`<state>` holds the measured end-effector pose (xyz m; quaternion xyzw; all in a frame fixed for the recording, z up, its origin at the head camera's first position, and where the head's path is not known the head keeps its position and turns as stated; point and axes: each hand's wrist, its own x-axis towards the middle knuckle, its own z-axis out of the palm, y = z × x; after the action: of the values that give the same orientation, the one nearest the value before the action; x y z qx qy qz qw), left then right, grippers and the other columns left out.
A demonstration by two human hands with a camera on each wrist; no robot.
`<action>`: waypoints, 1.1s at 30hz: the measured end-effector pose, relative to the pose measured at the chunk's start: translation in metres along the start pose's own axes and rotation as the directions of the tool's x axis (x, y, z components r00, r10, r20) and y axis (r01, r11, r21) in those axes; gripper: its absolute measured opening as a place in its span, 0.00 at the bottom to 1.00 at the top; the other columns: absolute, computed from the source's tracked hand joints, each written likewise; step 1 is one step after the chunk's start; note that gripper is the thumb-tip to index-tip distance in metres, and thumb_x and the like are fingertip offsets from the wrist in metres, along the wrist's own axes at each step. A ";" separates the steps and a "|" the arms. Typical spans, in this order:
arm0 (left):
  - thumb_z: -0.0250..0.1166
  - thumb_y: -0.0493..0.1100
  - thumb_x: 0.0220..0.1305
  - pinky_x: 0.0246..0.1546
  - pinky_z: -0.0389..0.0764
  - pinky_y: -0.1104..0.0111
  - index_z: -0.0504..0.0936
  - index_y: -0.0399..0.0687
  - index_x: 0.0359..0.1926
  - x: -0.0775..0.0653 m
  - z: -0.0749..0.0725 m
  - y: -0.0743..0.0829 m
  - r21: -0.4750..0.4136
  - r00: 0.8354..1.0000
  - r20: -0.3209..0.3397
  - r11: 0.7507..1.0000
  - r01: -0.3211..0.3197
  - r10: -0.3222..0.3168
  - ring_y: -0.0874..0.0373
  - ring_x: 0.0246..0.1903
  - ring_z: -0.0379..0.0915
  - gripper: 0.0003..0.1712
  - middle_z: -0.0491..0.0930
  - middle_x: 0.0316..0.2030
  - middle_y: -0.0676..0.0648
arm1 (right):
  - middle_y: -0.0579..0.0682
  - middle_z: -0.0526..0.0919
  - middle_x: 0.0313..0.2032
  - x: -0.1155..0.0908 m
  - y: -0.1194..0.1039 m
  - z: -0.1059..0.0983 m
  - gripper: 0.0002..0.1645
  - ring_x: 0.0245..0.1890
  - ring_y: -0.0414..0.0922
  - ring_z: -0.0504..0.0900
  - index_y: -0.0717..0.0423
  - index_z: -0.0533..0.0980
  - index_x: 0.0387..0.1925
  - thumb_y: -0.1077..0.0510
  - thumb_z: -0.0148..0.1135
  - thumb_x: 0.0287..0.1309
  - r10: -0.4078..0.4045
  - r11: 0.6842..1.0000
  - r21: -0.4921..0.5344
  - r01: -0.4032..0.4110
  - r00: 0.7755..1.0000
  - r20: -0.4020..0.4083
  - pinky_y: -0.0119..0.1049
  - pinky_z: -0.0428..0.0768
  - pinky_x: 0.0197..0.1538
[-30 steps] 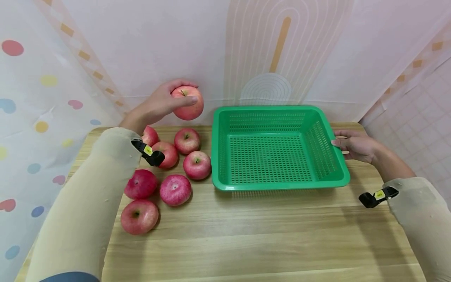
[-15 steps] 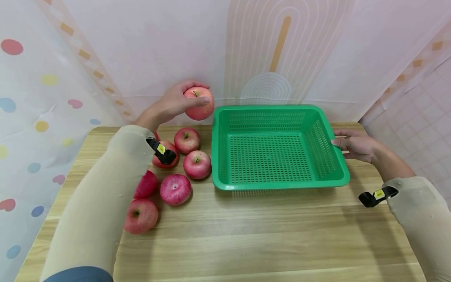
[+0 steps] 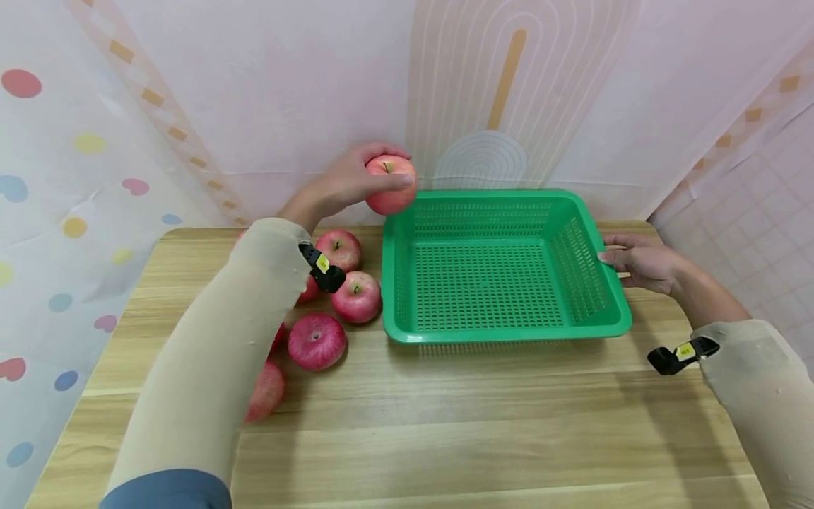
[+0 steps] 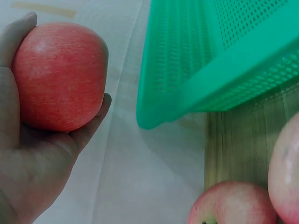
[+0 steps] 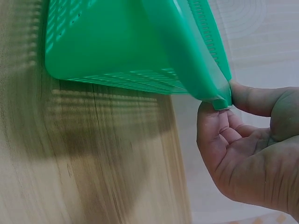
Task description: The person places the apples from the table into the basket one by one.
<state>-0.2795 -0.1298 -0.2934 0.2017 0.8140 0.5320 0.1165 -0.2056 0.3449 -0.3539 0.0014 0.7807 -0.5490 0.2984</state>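
My left hand [image 3: 356, 177] grips a red apple [image 3: 391, 191] in the air, close over the back left corner of a green plastic basket [image 3: 509, 335]. In the left wrist view the held apple [image 4: 63, 77] lies between thumb and fingers, apart from the basket rim [image 4: 187, 98]. My right hand [image 3: 645, 263] pinches the basket's right rim; in the right wrist view the thumb is on one side of the rim [image 5: 205, 79] and curled fingers are on the other. Nothing lies inside the basket. Left of it sit several more apples [image 3: 357, 297], some partly hidden by my left sleeve.
The basket and loose apples stand on a wooden table [image 3: 483, 424]. A pale patterned cloth [image 3: 305, 85] hangs behind the table, and a dotted one [image 3: 76, 283] hangs at the left. Each wrist carries a black strap mount [image 3: 683, 353].
My left hand has carried the apple to the right, from above the loose apples to the basket's back left corner. The right hand and the basket have stayed in place.
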 end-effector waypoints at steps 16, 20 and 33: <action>0.71 0.49 0.64 0.49 0.81 0.62 0.74 0.44 0.67 0.024 0.041 0.011 -0.031 0.998 0.070 1.000 -0.002 0.004 0.52 0.51 0.74 0.33 0.78 0.54 0.44 | 0.40 0.82 0.41 -0.001 0.000 0.002 0.28 0.41 0.36 0.84 0.69 0.52 0.72 0.61 0.44 0.80 -0.009 1.000 0.005 0.009 1.000 -0.006 0.38 0.84 0.45; 0.71 0.50 0.64 0.49 0.82 0.62 0.74 0.45 0.67 0.030 0.051 0.012 -0.035 0.997 0.072 0.999 0.005 -0.003 0.52 0.52 0.74 0.33 0.78 0.55 0.45 | 0.40 0.83 0.41 0.000 0.000 0.002 0.27 0.40 0.37 0.84 0.68 0.54 0.71 0.62 0.45 0.80 -0.008 1.000 0.007 0.008 1.000 -0.008 0.38 0.84 0.44; 0.71 0.51 0.64 0.49 0.81 0.63 0.75 0.46 0.67 0.043 0.084 0.012 -0.059 0.994 0.108 0.998 0.008 -0.002 0.53 0.52 0.75 0.33 0.78 0.55 0.46 | 0.41 0.83 0.41 -0.002 0.001 0.002 0.20 0.40 0.38 0.85 0.61 0.61 0.66 0.62 0.45 0.79 -0.013 1.000 0.026 0.013 1.000 -0.007 0.38 0.84 0.44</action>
<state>-0.2820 -0.0375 -0.3155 0.2244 0.7909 0.5441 0.1675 -0.2025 0.3444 -0.3539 0.0022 0.7744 -0.5612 0.2922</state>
